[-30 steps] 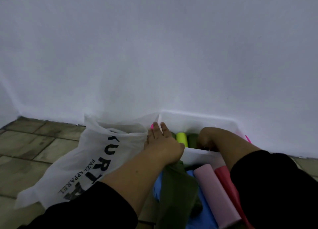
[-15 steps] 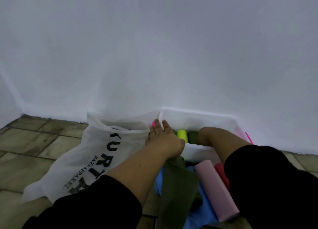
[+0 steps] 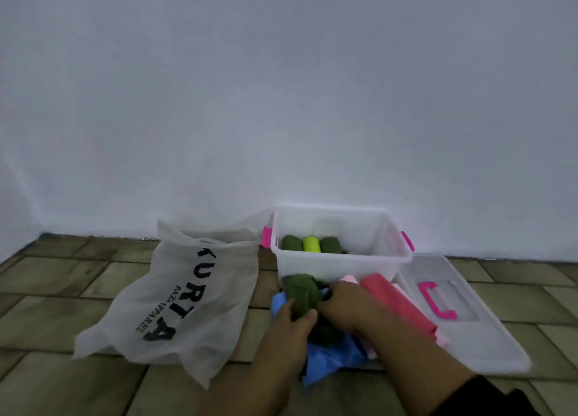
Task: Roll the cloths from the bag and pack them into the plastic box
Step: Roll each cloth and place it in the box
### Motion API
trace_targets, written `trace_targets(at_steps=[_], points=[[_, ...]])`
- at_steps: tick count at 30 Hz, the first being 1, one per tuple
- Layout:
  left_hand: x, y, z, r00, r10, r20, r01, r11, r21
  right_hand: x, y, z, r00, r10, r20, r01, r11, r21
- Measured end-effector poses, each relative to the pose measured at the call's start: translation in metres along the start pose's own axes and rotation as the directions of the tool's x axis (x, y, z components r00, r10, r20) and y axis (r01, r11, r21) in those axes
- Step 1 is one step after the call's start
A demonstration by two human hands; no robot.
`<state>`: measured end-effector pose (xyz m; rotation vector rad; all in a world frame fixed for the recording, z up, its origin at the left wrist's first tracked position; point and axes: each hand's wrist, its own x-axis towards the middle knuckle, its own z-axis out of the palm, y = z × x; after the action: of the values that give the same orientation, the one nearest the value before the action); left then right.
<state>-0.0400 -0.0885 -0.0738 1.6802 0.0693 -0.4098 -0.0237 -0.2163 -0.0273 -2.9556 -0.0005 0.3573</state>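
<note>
A clear plastic box [image 3: 387,253] with pink latches stands against the wall. Inside lie a yellow-green rolled cloth [image 3: 311,244] and two dark green rolls [image 3: 292,243], side by side. In front of the box, an olive green cloth [image 3: 301,290] lies on a blue cloth [image 3: 331,357]. My left hand [image 3: 294,325] and my right hand [image 3: 345,303] both grip the olive green cloth. A red rolled cloth [image 3: 392,300] and a pale pink one [image 3: 442,340] lie to the right of my hands. The white bag [image 3: 187,296] with black lettering lies flat to the left.
The box's clear lid [image 3: 481,337] with a pink handle [image 3: 436,300] lies on the floor right of the box. The floor is brown tile [image 3: 56,293]. A white wall [image 3: 281,103] rises directly behind the box and bag.
Both hands have come out of the box and back toward me, and now hold the olive green cloth in front of it. The box interior with its three rolls is now uncovered.
</note>
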Motion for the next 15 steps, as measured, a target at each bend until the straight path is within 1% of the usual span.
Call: trace_targets(at_steps=[2,4,5,6,7,8,9,10,12,13,14,15], points=[[-0.007,0.003,0.003,1.000,0.002,-0.001,-0.002,0.997,-0.074,0.000,-0.010,0.001,1.000,0.003,0.004,-0.003,1.000,-0.013],[-0.016,0.010,0.000,0.999,-0.036,0.009,0.037,0.978,-0.207,-0.006,-0.018,0.002,1.000,0.002,-0.005,-0.001,0.998,0.059],[-0.021,0.012,-0.001,0.998,-0.052,0.018,0.055,0.963,-0.263,-0.009,-0.018,0.004,1.000,0.014,-0.018,-0.011,0.987,0.163],[-0.025,0.012,-0.004,0.998,-0.055,0.034,0.063,0.950,-0.307,-0.015,-0.018,0.005,0.998,0.048,-0.032,-0.036,0.953,0.300],[-0.031,0.014,-0.006,0.997,-0.045,0.058,0.062,0.940,-0.336,-0.021,-0.016,0.008,0.993,0.106,-0.043,-0.070,0.862,0.502],[-0.037,0.015,-0.010,0.996,-0.031,0.079,0.056,0.935,-0.350,-0.031,-0.016,0.008,0.991,0.135,-0.012,-0.093,0.742,0.664],[-0.043,0.014,-0.016,0.996,-0.023,0.085,0.051,0.935,-0.351,-0.041,-0.014,0.011,0.989,0.149,0.019,-0.109,0.619,0.778],[-0.048,0.013,-0.022,0.997,-0.022,0.071,0.044,0.941,-0.336,-0.051,-0.010,0.017,0.985,0.165,0.056,-0.134,0.516,0.846],[-0.055,0.010,-0.037,0.997,-0.074,-0.019,0.068,0.968,-0.242,-0.076,-0.007,0.028,0.969,0.183,0.164,-0.217,0.328,0.919],[-0.057,0.006,-0.043,0.991,-0.122,-0.062,0.106,0.971,-0.213,-0.085,-0.008,0.035,0.968,0.177,0.179,-0.224,0.282,0.933],[-0.061,0.002,-0.047,0.982,-0.177,-0.066,0.157,0.959,-0.237,-0.092,-0.009,0.041,0.972,0.160,0.174,-0.216,0.294,0.931],[-0.066,-0.001,-0.049,0.973,-0.227,-0.029,0.211,0.937,-0.278,-0.099,-0.011,0.049,0.979,0.138,0.151,-0.195,0.403,0.894]])
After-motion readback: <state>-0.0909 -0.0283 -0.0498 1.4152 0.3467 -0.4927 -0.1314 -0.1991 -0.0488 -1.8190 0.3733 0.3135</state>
